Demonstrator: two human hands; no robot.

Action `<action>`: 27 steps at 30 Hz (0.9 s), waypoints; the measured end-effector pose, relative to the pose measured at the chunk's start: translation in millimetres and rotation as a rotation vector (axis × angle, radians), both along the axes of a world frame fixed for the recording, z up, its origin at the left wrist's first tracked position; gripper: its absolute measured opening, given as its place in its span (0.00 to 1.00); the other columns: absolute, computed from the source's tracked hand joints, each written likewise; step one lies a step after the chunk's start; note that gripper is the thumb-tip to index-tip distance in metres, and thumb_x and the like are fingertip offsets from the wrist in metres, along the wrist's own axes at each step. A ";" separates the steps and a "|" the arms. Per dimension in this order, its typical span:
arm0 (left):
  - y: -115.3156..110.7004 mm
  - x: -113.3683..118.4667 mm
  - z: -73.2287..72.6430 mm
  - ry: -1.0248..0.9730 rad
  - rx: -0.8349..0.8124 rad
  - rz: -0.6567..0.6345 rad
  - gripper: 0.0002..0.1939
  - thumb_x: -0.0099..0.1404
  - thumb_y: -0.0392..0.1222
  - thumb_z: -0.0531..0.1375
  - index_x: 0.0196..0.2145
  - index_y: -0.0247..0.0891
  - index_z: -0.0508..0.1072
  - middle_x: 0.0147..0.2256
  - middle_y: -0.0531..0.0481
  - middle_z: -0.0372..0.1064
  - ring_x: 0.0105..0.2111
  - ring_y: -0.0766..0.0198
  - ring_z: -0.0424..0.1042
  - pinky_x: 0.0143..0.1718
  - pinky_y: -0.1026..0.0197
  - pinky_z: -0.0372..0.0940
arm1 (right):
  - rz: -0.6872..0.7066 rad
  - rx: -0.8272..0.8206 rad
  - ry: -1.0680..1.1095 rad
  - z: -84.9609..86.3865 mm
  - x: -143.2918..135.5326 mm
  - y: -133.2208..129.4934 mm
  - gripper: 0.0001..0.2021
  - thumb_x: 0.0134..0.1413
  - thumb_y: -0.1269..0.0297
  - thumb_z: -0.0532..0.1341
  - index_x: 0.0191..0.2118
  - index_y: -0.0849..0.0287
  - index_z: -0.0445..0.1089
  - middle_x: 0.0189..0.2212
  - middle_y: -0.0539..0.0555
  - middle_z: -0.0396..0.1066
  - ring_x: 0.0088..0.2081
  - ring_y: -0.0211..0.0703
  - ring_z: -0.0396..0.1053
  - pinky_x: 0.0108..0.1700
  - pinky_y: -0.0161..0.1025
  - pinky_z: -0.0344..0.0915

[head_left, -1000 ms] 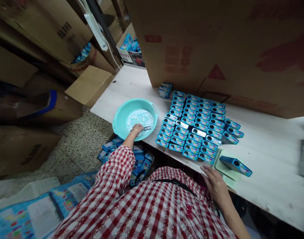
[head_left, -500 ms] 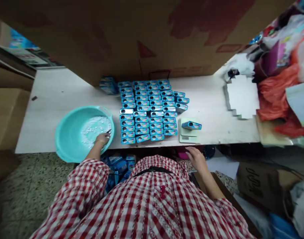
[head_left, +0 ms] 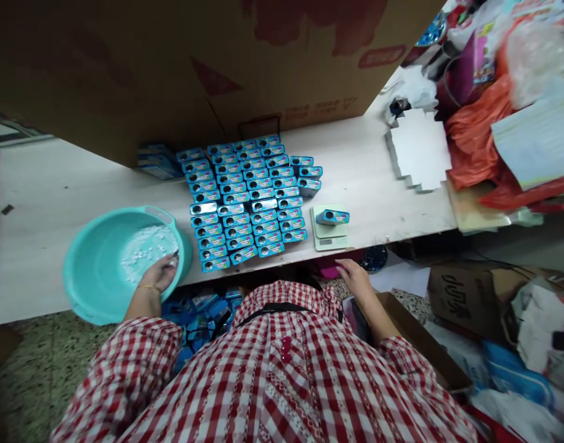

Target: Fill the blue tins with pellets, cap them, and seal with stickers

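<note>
Turquoise basin (head_left: 90, 264): the left hand (head_left: 161, 272) has moved nearer its wall.

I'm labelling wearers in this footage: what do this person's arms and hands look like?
Both hands, left and right, are bare. The loose sleeves are red-and-white check, leaving the forearms uncovered. A thin, gold-looking bracelet circles the left wrist.

Left arm reaches forward, elbow bent, wrist bare of sleeve; left hand (head_left: 159, 274) has fingers curled, fingertip detail too small to read. Right forearm angles forward and inward; right hand (head_left: 354, 277) open, fingers loosely extended. Hands well apart.
</note>
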State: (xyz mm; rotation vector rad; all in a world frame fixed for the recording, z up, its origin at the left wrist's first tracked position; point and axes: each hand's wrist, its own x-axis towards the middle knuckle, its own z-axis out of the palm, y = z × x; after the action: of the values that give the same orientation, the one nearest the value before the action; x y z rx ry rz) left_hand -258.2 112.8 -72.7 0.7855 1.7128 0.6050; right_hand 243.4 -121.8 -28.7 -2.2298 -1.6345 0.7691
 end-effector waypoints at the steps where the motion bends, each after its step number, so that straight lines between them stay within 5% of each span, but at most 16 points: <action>1: 0.8 -0.7 6.4 -0.095 -0.002 0.079 0.07 0.48 0.42 0.58 0.19 0.39 0.62 0.14 0.56 0.59 0.18 0.73 0.56 0.21 0.70 0.58 | 0.001 -0.005 0.008 -0.7 0.9 0.3 0.15 0.58 0.63 0.51 0.44 0.58 0.70 0.41 0.57 0.72 0.44 0.45 0.69 0.49 0.44 0.65; 5: 5.7 18.9 37.4 -0.467 -0.045 0.369 0.05 0.51 0.38 0.58 0.20 0.39 0.65 0.19 0.55 0.64 0.21 0.74 0.59 0.20 0.73 0.57 | 0.016 -0.024 0.036 -1.8 1.4 5.8 0.15 0.58 0.63 0.51 0.44 0.59 0.70 0.42 0.57 0.72 0.45 0.45 0.69 0.49 0.43 0.65; 8: 6.0 64.9 62.8 -0.482 -0.058 0.312 0.04 0.49 0.36 0.61 0.22 0.38 0.68 0.20 0.55 0.64 0.22 0.74 0.59 0.18 0.73 0.54 | 0.068 -0.019 0.058 -0.4 -4.3 15.3 0.15 0.58 0.63 0.52 0.45 0.60 0.70 0.44 0.58 0.71 0.46 0.45 0.68 0.50 0.43 0.65; 11: 0.4 128.0 83.4 -0.481 0.000 0.093 0.08 0.46 0.39 0.65 0.27 0.39 0.72 0.24 0.52 0.66 0.23 0.72 0.61 0.18 0.71 0.52 | 0.129 -0.007 0.085 1.2 -13.1 25.3 0.14 0.58 0.63 0.52 0.46 0.59 0.70 0.44 0.57 0.71 0.47 0.45 0.68 0.51 0.43 0.64; 16: -9.5 241.8 98.5 -0.196 0.048 -0.515 0.12 0.51 0.44 0.61 0.33 0.36 0.73 0.23 0.52 0.65 0.21 0.69 0.62 0.23 0.65 0.57 | 0.155 0.011 0.125 -0.6 -17.6 28.4 0.14 0.57 0.64 0.52 0.45 0.58 0.70 0.43 0.57 0.72 0.46 0.44 0.68 0.51 0.43 0.64; 20: -8.5 326.0 102.1 0.046 0.383 -0.981 0.07 0.57 0.37 0.57 0.31 0.37 0.75 0.31 0.49 0.69 0.33 0.62 0.68 0.39 0.60 0.63 | 0.145 0.011 0.144 -5.3 -9.1 16.3 0.14 0.57 0.65 0.52 0.45 0.58 0.70 0.42 0.57 0.72 0.45 0.44 0.69 0.50 0.43 0.65; 23: -7.3 373.0 101.1 0.232 0.516 -1.193 0.10 0.59 0.32 0.54 0.35 0.36 0.75 0.37 0.46 0.69 0.40 0.60 0.68 0.45 0.59 0.61 | 0.114 0.005 0.157 -7.9 -0.4 2.7 0.14 0.58 0.65 0.51 0.45 0.57 0.70 0.42 0.56 0.72 0.45 0.44 0.69 0.49 0.43 0.66; 27: -8.0 403.6 95.6 0.398 0.534 -1.375 0.15 0.62 0.30 0.48 0.40 0.34 0.73 0.41 0.43 0.65 0.41 0.59 0.67 0.44 0.58 0.62 | 0.060 0.003 0.171 -10.2 11.5 -14.6 0.14 0.58 0.65 0.51 0.45 0.58 0.70 0.42 0.56 0.72 0.44 0.44 0.69 0.48 0.43 0.66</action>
State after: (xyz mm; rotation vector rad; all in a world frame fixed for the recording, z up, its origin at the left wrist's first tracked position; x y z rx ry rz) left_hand 145.4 104.9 22.9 2.2557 0.9163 -0.1094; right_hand 254.9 -136.3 -38.8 -2.0576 -1.6253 0.9438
